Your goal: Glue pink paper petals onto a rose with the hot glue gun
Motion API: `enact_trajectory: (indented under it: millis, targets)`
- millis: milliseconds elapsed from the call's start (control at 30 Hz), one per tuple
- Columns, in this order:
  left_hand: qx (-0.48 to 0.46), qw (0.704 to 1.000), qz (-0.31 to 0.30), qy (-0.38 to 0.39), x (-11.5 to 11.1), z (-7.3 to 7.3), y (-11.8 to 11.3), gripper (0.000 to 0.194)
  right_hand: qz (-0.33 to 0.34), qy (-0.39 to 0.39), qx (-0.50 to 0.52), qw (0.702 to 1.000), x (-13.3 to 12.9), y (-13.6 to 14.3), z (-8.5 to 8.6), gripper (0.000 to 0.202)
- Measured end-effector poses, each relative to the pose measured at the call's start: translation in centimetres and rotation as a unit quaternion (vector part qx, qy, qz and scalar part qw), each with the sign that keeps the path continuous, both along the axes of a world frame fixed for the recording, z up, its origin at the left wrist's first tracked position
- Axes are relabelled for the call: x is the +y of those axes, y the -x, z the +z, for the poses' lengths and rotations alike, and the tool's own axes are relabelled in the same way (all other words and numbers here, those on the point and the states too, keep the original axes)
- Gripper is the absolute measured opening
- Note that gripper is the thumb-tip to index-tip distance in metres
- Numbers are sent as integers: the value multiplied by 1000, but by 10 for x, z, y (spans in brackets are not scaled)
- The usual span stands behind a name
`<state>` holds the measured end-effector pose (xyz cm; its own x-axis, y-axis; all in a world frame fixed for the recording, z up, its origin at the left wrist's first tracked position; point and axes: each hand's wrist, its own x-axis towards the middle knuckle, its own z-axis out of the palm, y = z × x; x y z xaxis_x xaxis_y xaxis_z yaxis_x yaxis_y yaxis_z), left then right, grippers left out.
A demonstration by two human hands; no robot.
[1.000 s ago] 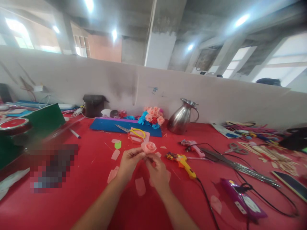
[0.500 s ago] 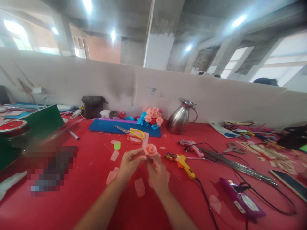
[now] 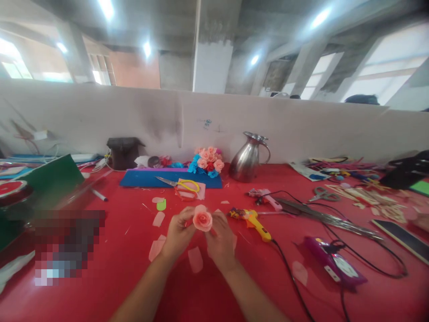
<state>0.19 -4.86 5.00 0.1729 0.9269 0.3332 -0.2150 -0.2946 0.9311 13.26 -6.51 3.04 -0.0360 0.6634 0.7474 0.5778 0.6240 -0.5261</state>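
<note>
A pink paper rose (image 3: 203, 218) is held up in front of me, its spiral centre facing me. My left hand (image 3: 180, 230) pinches its outer petals from the left, fingers closed. On the right, my right hand (image 3: 221, 241) is closed at the rose's underside; its fingertips are partly hidden behind the bloom. Loose pink petals (image 3: 195, 259) lie on the red table (image 3: 181, 295) under and around my hands. Scissors with yellow and red handles (image 3: 187, 185) rest just beyond, on a pink sheet and a blue board (image 3: 140, 179).
A yellow glue gun (image 3: 256, 226) and a pink glue gun (image 3: 268, 199) lie to the right with cords, near a purple power strip (image 3: 335, 264). A steel jug (image 3: 248, 158) and a bunch of paper flowers (image 3: 208, 161) stand by the partition. At left stands a green board (image 3: 55, 183).
The rose has tilted to face me more, its petals showing wider. My left fingers have shifted up beside it. The whole view has shifted slightly.
</note>
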Motion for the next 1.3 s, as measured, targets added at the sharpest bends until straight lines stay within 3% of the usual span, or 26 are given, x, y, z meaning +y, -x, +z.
enact_trajectory:
  millis: [133, 433, 600, 700, 1033, 1300]
  targets:
    - [-29, 998, 17, 44, 0, -3, -1, 20, -20, -6, 2, 1000, -3, 0, 2, 16]
    - [-29, 999, 39, 18, 4, -12, 0, 13, 11, 37, 102, 994, -8, 0, 12, 11]
    - [-21, 998, 27, 50, 10, -20, 0, 11, 97, 148, 259, 949, -6, -9, 19, 16]
    - [-33, 996, -2, 84, 11, -24, -1, 15, 108, 176, 313, 927, -3, -11, 19, 16]
    - [-35, 990, -23, 134, 12, -26, -4, 21, 114, 221, 342, 906, 3, -9, 15, 19]
    - [-68, 988, -29, 137, 14, -24, -5, 16, 96, 221, 260, 935, 7, -3, 10, 11]
